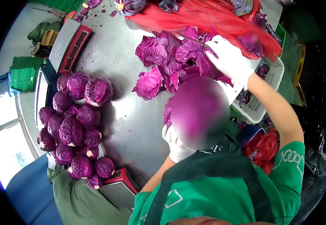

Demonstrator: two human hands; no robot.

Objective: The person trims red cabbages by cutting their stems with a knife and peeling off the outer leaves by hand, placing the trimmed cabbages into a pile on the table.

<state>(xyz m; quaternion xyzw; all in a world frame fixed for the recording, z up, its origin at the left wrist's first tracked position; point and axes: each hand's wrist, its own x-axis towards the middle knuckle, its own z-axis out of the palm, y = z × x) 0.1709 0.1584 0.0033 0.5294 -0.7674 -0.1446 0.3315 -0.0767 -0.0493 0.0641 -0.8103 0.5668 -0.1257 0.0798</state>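
Observation:
White gloves cover both hands. My left hand (178, 145) is closed against the lower left side of a purple cabbage (196, 112), which is largely blurred. Above and to the right of it, my right hand (228, 60) is closed on a thin, dark, knife-like tool (192, 39) that points left over the loose leaves. Those purple cabbage leaves (178, 56) lie heaped on the metal table (133, 120), beside and below my right hand's fingers.
Whole purple cabbages (71, 129) are piled at the left. Two red-edged scales (71, 45) (121, 183) stand near them. A red mesh sack (193, 15) lies at the top. A white basket (258, 110) with leaves is at the right, near a red bag (262, 148).

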